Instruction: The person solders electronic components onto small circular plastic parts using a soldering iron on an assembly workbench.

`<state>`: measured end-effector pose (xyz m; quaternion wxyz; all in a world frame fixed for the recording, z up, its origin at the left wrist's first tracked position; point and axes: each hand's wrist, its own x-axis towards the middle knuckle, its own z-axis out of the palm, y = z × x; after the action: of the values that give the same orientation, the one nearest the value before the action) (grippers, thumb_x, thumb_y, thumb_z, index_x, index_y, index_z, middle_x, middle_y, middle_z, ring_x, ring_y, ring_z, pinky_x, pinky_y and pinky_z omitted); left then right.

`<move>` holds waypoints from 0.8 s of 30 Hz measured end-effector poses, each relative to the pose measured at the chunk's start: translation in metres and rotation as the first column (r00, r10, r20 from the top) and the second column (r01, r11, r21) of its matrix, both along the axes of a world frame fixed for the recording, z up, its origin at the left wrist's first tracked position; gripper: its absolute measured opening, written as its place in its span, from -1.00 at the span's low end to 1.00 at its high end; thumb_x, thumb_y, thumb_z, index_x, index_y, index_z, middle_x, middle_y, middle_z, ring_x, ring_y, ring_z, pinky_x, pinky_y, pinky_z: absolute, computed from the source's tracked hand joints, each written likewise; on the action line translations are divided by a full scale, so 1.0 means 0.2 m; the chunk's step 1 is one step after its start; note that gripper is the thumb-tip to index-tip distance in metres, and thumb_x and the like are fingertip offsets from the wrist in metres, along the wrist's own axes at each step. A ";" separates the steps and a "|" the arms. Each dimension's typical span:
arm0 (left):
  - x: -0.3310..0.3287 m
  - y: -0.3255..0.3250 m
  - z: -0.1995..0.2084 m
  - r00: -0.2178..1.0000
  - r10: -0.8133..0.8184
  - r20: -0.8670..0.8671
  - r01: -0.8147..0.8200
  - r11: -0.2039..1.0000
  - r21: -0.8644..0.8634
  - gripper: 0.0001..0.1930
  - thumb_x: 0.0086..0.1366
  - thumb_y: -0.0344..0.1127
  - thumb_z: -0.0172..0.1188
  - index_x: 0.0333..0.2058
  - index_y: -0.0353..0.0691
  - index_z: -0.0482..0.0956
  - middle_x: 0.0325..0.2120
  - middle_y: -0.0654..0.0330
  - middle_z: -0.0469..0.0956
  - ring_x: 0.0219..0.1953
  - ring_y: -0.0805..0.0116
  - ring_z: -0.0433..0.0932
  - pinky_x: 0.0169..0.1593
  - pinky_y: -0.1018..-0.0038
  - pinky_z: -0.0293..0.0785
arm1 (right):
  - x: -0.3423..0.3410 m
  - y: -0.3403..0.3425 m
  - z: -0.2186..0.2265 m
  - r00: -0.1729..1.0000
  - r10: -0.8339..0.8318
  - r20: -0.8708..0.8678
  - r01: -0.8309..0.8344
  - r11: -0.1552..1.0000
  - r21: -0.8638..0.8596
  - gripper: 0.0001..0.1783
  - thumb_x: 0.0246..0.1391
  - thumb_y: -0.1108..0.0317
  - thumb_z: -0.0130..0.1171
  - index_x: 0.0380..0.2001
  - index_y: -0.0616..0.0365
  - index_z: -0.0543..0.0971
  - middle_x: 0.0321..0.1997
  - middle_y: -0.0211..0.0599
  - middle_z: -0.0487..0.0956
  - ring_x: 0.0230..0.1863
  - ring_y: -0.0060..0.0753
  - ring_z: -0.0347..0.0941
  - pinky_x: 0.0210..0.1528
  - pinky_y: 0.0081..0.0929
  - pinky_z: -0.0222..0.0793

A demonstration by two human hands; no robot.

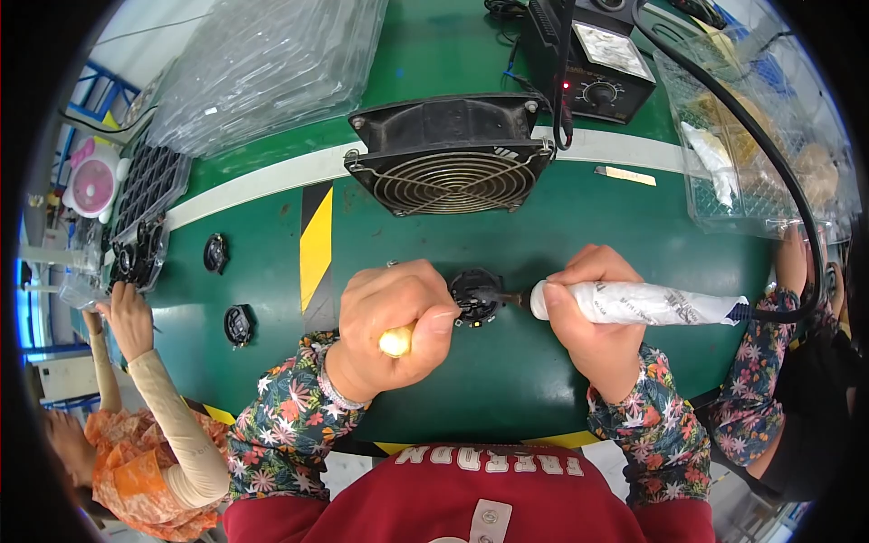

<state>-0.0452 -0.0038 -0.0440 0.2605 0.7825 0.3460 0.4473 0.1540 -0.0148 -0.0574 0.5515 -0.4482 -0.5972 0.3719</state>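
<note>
A small round black part [477, 296] with tiny light-coloured contacts lies on the green table in front of me, between my hands. My right hand [597, 308] grips a soldering iron [643, 303] whose handle is wrapped in white printed film. The iron's dark tip points left and meets the part's right side, or nearly so. At the part's left edge, my left hand [394, 321] is closed in a fist. A yellowish-white end [396, 341] of something shows inside that fist; its kind is unclear, and my fingers hide the rest.
A black fan [444, 163] stands beyond the part, near a soldering station [593, 68]. Two more round parts [239, 325] lie left. Clear plastic trays [272, 72] are stacked far left. The black cable [769, 145] arcs along the right. Co-workers' hands [127, 319] are at both sides.
</note>
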 end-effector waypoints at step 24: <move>0.01 0.00 0.00 1.000 -0.012 -0.007 0.012 1.000 0.028 -0.70 0.20 -0.25 -0.08 -0.65 -0.27 0.34 -0.68 0.09 0.48 -0.69 0.33 0.40 -0.59 0.50 0.31 | 0.00 0.00 -0.01 0.999 -0.019 0.040 0.017 0.998 0.059 -0.84 -0.24 0.55 0.24 -0.67 0.20 0.42 -0.66 -0.37 0.43 -0.64 -0.58 0.34 -0.59 -0.64 0.22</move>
<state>-0.0427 -0.0046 -0.0435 0.2507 0.7898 0.3360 0.4478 0.1536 -0.0152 -0.0594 0.5554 -0.4446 -0.6150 0.3401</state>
